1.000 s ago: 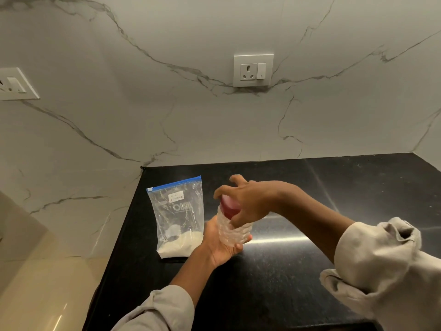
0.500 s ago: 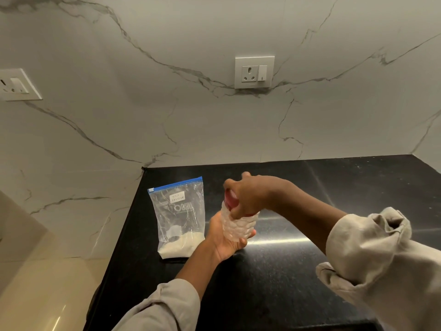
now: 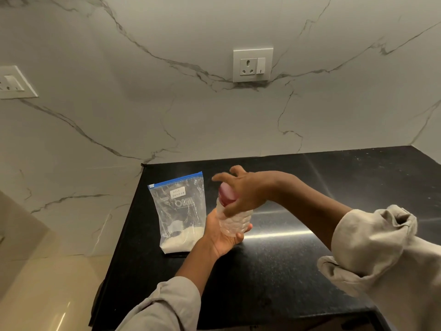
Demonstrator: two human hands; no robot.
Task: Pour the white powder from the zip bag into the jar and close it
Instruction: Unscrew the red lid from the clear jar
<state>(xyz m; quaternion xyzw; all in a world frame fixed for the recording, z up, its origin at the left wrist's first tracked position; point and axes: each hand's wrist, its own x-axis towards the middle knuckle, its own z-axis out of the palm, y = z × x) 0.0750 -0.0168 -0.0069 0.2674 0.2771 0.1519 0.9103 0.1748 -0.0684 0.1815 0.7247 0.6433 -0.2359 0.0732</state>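
My left hand [image 3: 223, 231] holds the jar [image 3: 235, 217] from below, its fingers curled round the clear bumpy body, a little above the counter [image 3: 298, 259]. My right hand [image 3: 243, 191] lies over the red lid [image 3: 226, 195], thumb on the side of the lid and the other fingers half spread and blurred, so I cannot tell how firm this grip is. I judge that I am unscrewing the lid.

The risk I see: the jar is tilted and only cupped, so a strong twist may turn it in my palm or let it slip onto the counter. The lid may also come off suddenly and fall.

The jar looks empty inside. The zip bag [image 3: 180, 211] stands upright just beside the jar, on its left, not touching it. Its blue strip looks closed, and the white powder [image 3: 180, 241] fills only the bottom part
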